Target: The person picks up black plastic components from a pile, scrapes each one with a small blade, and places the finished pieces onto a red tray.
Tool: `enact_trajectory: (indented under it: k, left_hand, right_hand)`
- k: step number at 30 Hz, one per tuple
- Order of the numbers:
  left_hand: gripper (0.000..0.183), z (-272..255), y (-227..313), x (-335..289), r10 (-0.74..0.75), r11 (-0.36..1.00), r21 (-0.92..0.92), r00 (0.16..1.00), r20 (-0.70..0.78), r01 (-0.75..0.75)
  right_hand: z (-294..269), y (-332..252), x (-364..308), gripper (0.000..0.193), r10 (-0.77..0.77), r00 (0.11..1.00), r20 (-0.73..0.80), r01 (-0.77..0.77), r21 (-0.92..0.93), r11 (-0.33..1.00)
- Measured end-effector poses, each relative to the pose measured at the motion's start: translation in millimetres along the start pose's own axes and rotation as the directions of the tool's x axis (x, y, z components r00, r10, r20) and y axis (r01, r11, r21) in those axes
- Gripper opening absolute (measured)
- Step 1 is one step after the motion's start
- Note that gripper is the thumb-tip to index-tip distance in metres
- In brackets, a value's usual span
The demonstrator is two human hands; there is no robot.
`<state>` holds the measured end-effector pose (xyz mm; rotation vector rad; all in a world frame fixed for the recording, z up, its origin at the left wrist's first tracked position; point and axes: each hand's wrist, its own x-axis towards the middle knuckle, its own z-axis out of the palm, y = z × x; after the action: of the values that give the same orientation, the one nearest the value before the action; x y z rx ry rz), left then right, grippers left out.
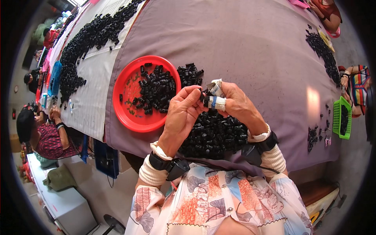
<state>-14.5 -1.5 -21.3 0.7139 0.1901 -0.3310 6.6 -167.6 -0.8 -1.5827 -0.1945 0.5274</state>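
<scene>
My left hand (180, 113) pinches a small black plastic part (203, 96) between thumb and fingers, above the table edge nearest me. My right hand (239, 102) meets it from the other side, its fingers closed at the same part. White knit covers with a blue band (216, 102) wrap the right fingertips and partly hide the part. Below both hands lies a heap of black cylindrical parts (213, 135). Just left of my left hand, a round red tray (119, 96) holds many similar parts, and a smaller pile (190, 73) sits beyond its right side.
The table wears a mauve cloth (235, 39). A long heap of black parts (80, 49) covers a pale cloth at left. A green basket (342, 117) and more parts (323, 55) lie at right. Co-workers sit on both sides, one in a patterned top (51, 143).
</scene>
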Motion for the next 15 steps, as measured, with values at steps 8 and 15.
enact_trajectory:
  k: [8,15]
  left_hand:
    - [0.018,-5.2,-1.2,-1.4,-0.010,0.999,-0.038,0.997,0.074,0.013]
    - [0.020,0.1,-0.7,-2.2,-0.003,1.000,0.014,0.999,0.050,0.003]
  right_hand:
    - [-1.7,1.8,0.8,0.017,0.037,0.999,-0.004,-0.037,-0.029,0.999]
    - [-3.4,4.3,1.4,0.018,0.039,0.999,-0.004,-0.039,-0.005,0.999]
